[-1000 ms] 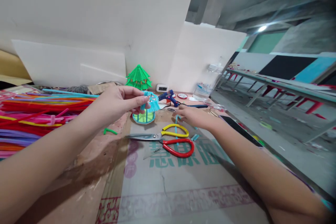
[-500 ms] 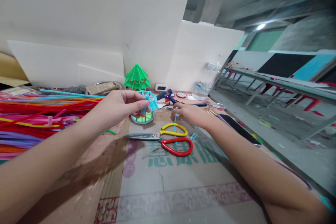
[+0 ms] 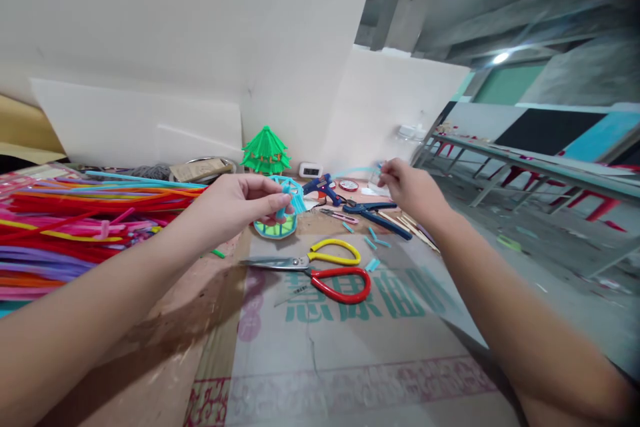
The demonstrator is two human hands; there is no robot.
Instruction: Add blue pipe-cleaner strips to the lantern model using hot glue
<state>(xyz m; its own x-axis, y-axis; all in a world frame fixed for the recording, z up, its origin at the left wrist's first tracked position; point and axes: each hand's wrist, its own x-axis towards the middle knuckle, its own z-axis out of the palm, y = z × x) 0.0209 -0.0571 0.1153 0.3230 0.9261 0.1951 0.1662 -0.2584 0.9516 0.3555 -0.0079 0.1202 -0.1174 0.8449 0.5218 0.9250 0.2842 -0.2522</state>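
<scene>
My left hand (image 3: 250, 207) pinches light blue pipe cleaner pieces (image 3: 284, 203) between thumb and fingertips. Right behind them is a round light blue frame with a green base (image 3: 275, 228), partly hidden by that hand. Raised at the right, my right hand (image 3: 407, 187) is closed at the fingertips on a light blue pipe cleaner (image 3: 356, 169), which stretches left and is blurred. Scissors (image 3: 295, 263) with one yellow and one red handle lie on the printed sheet below the hands. Short blue pipe cleaner offcuts (image 3: 373, 265) are scattered beyond them.
Bundles of coloured pipe cleaners (image 3: 100, 233) cover the left. At the back stand a green tiered roof model (image 3: 267, 150), a small digital clock (image 3: 311, 170) and a clear bottle (image 3: 410, 133). A blue glue gun (image 3: 323, 188), pliers (image 3: 377, 212), a pink cutter (image 3: 341, 216) and wooden sticks (image 3: 410, 230) lie nearer.
My right hand has moved right and up from beside the glue gun, carrying the blue pipe cleaner, which hung over the scissors before. The pliers and cutter are now uncovered. My left hand keeps its pinch.
</scene>
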